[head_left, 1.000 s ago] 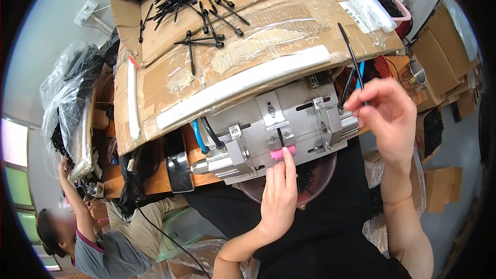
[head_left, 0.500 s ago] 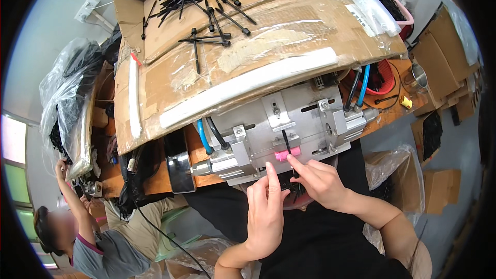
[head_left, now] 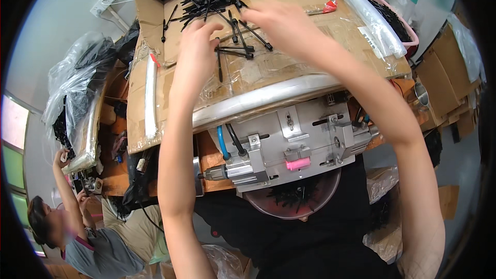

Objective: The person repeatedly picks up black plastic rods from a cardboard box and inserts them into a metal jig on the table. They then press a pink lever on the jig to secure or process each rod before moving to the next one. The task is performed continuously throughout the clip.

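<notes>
Both my arms reach forward over a cardboard tray point(head_left: 289, 51). On it lies a pile of thin black rods point(head_left: 212, 0) with knobbed ends. My left hand point(head_left: 199, 44) is over the left part of the pile, its thumb and forefinger apart beside a few loose rods. Across from it, my right hand point(head_left: 281, 23) has its fingertips at the right side of the pile; these are blurred, and whether they grip a rod is unclear. Below the tray sits a metal fixture point(head_left: 274, 124) with a pink cylinder point(head_left: 298, 164) at its front, and no rod stands in it.
A round bowl point(head_left: 258, 207) holding black pieces sits under the fixture's front edge. Blue and black hoses point(head_left: 223, 142) run to the fixture. A pink basket point(head_left: 411, 31) of rods is at the far right. Another person point(head_left: 98, 248) works at the left.
Both hands have moved from the pink cylinder up and forward to the pile on the tray. The black rod that stood at the fixture is gone from there. The view has shifted slightly.
</notes>
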`<control>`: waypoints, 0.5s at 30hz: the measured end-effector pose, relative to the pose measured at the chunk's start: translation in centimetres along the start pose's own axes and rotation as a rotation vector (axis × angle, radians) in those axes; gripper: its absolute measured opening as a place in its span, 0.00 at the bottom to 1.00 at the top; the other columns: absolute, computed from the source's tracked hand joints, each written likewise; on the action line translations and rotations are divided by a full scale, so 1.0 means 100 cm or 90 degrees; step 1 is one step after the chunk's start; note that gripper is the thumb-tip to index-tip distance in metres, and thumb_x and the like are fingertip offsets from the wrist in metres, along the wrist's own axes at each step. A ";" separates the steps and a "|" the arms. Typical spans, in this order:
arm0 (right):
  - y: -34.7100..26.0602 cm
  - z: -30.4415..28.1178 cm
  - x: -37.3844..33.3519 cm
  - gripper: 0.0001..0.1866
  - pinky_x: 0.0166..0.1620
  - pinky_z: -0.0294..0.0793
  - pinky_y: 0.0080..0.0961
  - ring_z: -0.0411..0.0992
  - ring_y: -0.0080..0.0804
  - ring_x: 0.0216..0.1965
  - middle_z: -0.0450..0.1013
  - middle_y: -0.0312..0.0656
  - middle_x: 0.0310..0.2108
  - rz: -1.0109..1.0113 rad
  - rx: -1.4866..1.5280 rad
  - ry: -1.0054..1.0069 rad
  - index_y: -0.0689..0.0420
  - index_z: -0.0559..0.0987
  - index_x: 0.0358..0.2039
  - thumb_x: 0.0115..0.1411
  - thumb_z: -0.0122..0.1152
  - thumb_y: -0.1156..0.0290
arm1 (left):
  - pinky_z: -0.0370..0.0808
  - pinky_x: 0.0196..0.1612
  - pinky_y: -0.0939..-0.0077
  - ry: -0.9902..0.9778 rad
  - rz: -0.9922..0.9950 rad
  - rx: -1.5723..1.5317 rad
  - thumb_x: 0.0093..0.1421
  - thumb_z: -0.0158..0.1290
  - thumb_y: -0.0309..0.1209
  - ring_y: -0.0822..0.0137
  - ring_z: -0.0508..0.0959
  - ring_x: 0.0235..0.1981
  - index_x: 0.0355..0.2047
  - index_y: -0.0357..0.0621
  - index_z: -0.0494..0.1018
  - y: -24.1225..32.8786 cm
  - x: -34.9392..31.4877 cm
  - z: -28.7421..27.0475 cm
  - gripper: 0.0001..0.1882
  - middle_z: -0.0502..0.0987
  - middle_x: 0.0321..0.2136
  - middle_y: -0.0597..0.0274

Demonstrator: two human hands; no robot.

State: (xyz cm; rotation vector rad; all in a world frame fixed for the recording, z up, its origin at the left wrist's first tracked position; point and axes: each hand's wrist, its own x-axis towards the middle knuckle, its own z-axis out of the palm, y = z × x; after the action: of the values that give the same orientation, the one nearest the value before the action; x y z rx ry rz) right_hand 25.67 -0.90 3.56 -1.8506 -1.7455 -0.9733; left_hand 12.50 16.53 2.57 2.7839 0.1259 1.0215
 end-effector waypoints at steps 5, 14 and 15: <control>0.049 0.059 0.049 0.08 0.39 0.77 0.38 0.76 0.45 0.38 0.75 0.40 0.38 -0.194 0.072 -0.215 0.53 0.79 0.32 0.51 0.58 0.80 | 0.74 0.36 0.68 -0.220 -0.079 -0.045 0.54 0.55 0.14 0.60 0.78 0.31 0.38 0.40 0.79 -0.015 0.023 0.003 0.13 0.78 0.32 0.52; 0.056 -0.014 -0.027 0.12 0.41 0.72 0.35 0.72 0.41 0.38 0.71 0.39 0.29 -0.202 0.058 -0.204 0.57 0.80 0.35 0.47 0.61 0.81 | 0.75 0.35 0.74 0.107 0.043 -0.040 0.55 0.54 0.12 0.62 0.78 0.33 0.39 0.37 0.80 0.022 -0.010 -0.037 0.13 0.75 0.35 0.55; 0.060 -0.021 -0.037 0.14 0.40 0.73 0.34 0.71 0.41 0.38 0.71 0.39 0.29 -0.193 0.047 -0.199 0.57 0.80 0.37 0.47 0.60 0.81 | 0.75 0.35 0.73 0.185 0.078 -0.008 0.54 0.54 0.11 0.61 0.77 0.33 0.38 0.36 0.80 0.035 -0.010 -0.041 0.13 0.74 0.35 0.55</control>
State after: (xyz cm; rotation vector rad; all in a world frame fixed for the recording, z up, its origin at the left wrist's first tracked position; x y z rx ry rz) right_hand 31.18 -5.73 3.25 -1.8009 -2.2660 -0.7378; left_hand 9.14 13.51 5.68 2.6421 -0.0148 1.4473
